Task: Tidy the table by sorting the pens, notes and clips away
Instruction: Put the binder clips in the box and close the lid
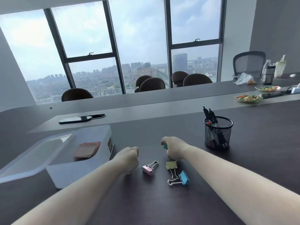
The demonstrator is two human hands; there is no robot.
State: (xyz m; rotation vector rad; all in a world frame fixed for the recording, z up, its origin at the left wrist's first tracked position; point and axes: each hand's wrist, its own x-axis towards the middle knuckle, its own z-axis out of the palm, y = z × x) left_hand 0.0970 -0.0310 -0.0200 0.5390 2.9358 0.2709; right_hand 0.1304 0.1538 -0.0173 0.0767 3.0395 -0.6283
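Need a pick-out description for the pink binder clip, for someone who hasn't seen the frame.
Start at the translucent storage box on the table's left. Just right of it, past the left hand, lies the pink binder clip. The neighbouring loose clips are yellow and blue, their wire handles overlapping; the pink one lies alone.

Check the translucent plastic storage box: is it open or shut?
Open: the translucent plastic storage box shows its sticky notes uncovered, and its clear lid leans against its left side.

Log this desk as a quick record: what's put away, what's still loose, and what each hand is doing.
pens: upright in mesh cup
notes: stacked inside clear plastic box, lid off beside it
loose clips: pink clip, yellow clip, blue clip on the table
left hand: closed, contents hidden
right hand: closed on teal clip
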